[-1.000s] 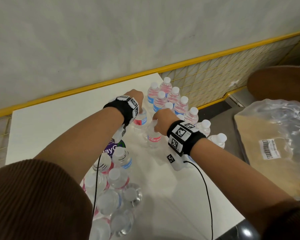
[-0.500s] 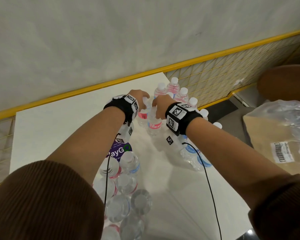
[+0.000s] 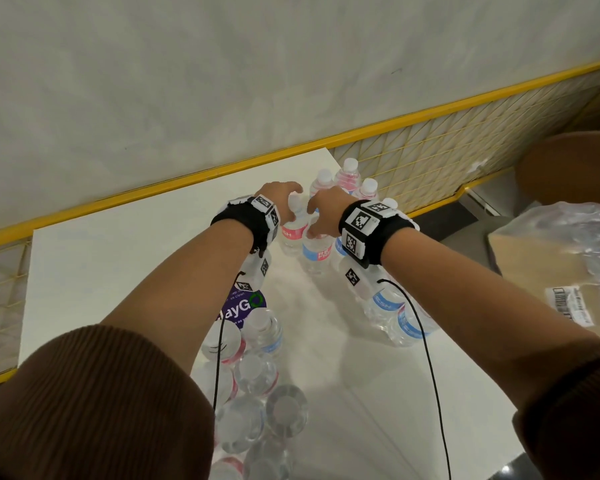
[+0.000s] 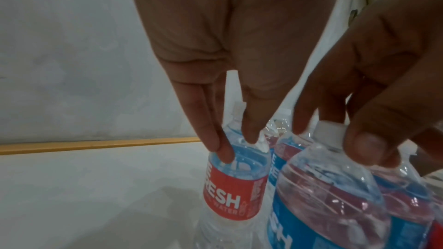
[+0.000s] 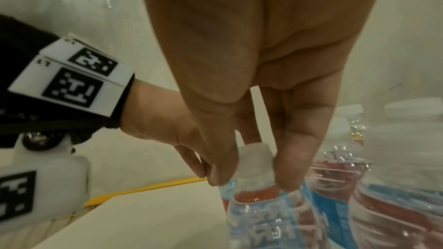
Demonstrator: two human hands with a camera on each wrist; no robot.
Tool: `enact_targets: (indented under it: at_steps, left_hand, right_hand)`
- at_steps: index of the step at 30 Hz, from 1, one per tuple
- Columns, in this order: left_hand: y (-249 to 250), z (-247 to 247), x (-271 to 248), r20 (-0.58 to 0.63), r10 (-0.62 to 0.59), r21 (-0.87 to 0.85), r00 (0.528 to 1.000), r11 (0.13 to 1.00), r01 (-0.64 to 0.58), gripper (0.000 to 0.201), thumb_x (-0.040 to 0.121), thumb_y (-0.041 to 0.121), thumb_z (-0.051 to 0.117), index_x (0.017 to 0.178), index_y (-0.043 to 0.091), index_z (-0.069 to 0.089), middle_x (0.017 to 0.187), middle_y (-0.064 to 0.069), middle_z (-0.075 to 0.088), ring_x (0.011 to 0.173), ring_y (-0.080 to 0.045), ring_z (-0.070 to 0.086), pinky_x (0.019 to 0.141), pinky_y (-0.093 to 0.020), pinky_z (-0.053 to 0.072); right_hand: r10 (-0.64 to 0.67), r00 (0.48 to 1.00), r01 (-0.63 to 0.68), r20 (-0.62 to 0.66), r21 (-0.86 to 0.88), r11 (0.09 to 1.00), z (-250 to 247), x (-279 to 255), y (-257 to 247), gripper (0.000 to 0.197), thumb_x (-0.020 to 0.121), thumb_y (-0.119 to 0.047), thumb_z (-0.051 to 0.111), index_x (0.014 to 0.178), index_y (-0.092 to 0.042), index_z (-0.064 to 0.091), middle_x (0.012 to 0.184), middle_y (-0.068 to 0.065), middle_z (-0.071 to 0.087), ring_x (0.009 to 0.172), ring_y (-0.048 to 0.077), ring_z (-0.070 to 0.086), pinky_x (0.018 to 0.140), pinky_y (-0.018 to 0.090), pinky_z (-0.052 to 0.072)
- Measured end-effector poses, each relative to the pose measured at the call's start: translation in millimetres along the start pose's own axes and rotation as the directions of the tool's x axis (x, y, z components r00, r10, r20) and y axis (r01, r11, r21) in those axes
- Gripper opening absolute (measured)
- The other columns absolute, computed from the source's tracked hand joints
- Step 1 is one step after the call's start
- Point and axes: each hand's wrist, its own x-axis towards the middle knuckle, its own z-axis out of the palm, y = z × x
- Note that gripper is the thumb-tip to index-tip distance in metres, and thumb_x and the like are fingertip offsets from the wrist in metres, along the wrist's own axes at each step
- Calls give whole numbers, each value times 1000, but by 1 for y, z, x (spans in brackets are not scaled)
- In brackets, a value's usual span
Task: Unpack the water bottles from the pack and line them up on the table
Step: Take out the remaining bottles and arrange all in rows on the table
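Observation:
My left hand (image 3: 286, 195) pinches the neck of an upright red-labelled bottle (image 3: 292, 233) at the far side of the white table (image 3: 118, 258). Right beside it, my right hand (image 3: 324, 211) pinches the white cap of a blue-labelled bottle (image 3: 316, 251). In the left wrist view my fingers (image 4: 221, 150) sit on the red-labelled bottle's (image 4: 236, 196) shoulder. The right wrist view shows my fingertips (image 5: 285, 179) on the blue-labelled bottle's cap (image 5: 255, 155). Several bottles (image 3: 350, 174) stand in rows just behind. The opened pack (image 3: 253, 375) with several bottles lies near me.
A yellow-framed mesh fence (image 3: 430, 157) runs behind the table under a grey wall. Crumpled clear plastic (image 3: 575, 244) over cardboard lies off the table's right edge. More lined-up bottles (image 3: 399, 317) stand under my right forearm. The pack carries a purple label (image 3: 245, 308).
Both hands have carried their bottles away from me toward the standing rows and have come closer together. The view has shifted slightly.

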Motion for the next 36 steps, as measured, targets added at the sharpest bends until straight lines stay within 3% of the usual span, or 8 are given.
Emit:
enact_targets:
  at_steps: [3,6,11,14,17,29,33,36]
  left_hand:
    - [0,-6,1,45,30,32,999,999,-32,40,85,10,66,125,10,59,123,-13,63,107,-32,63,95,-36,50]
    - [-6,-7,3,8,-20,36,1000,999,20,40,83,21,71,120,10,60,115,-13,67,105,-30,64,95,-38,50]
    - [-10,1,4,-57,-84,-22,995,996,83,47,83,39,69,117,10,54,115,-14,62,100,-32,63,85,-36,51]
    - [-9,2,3,-23,-63,-47,998,997,61,48,87,27,65,131,14,49,127,-12,58,110,-32,60,91,-35,49]
    - [-7,-3,3,10,-2,-47,1000,999,2,39,90,11,60,128,8,55,127,-15,59,109,-34,62,95,-38,50]
    - [-8,2,17,-82,-55,-189,995,981,39,42,84,29,69,120,9,59,119,-14,63,101,-33,64,90,-38,52]
    - [-6,-1,19,15,-18,-127,1000,992,19,40,89,14,61,127,6,53,123,-15,61,108,-33,63,94,-38,50]
    - [-8,-4,22,26,-37,-161,999,986,41,37,87,10,64,123,6,56,124,-15,61,101,-33,67,86,-37,55]
  right_hand:
    - [3,1000,-2,12,-38,999,0,4,-3,44,81,-27,72,114,0,62,115,16,64,105,28,61,81,31,50]
    - [-25,999,27,31,-73,997,-3,8,-4,40,84,-17,68,123,-6,62,123,13,61,114,27,57,96,34,49]
    - [-50,997,47,-63,-53,997,-2,6,2,40,90,-8,57,129,-14,57,133,11,53,121,26,52,99,30,42]
    - [-4,998,1,-70,-42,999,-1,4,2,45,87,-24,65,128,-7,56,127,12,58,117,27,54,93,32,45]
    - [2,999,-7,-53,-87,996,-2,5,0,41,89,-25,63,123,-3,60,122,14,61,115,28,55,92,33,47]
    - [-9,998,8,-64,-26,1000,-5,7,5,38,91,-9,57,130,-12,58,132,13,53,123,27,49,96,29,42]
    - [3,998,-5,-58,-21,1000,-4,4,6,39,93,-9,56,132,-10,55,134,13,52,124,26,49,98,28,42]
    - [21,999,-22,-49,-32,999,-2,4,5,39,94,-11,55,133,-9,53,134,14,52,123,27,50,98,30,42]
